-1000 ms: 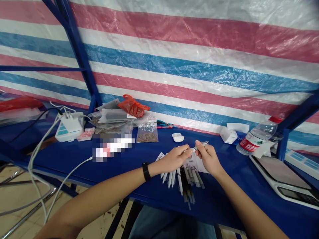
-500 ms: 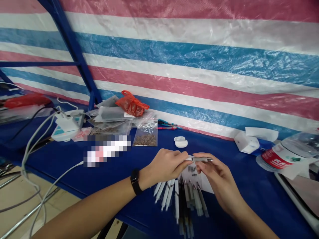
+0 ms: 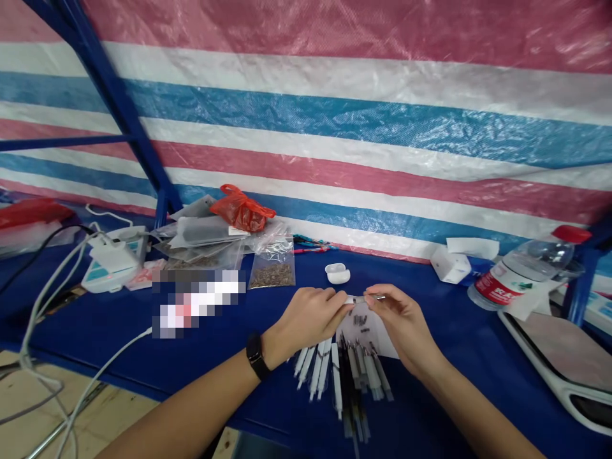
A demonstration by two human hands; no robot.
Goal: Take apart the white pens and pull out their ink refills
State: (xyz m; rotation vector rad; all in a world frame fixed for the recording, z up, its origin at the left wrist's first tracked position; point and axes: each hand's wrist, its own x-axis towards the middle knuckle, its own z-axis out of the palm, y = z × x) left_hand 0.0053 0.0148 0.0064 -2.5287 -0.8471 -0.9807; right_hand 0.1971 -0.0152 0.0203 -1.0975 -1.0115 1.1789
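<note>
A white pen spans the short gap between my hands, above the blue table. My left hand is closed around the white barrel end. My right hand pinches the front section, and a metal tip pokes out past its fingertips. Whether the two pen sections are fully joined is hidden by the fingers. Below lie several white pen barrels, dark ink refills and grey front sections with metal tips. Small dark pieces rest on a sheet of white paper.
Behind my hands sits a white earbud case. A zip bag of brown bits, a red plastic bag and a power strip are leftward. To the right stand a plastic bottle and a scale.
My right hand has come closer to my left, and its fingers now cover more of the pen's front. The camera view has turned slightly right and up.
</note>
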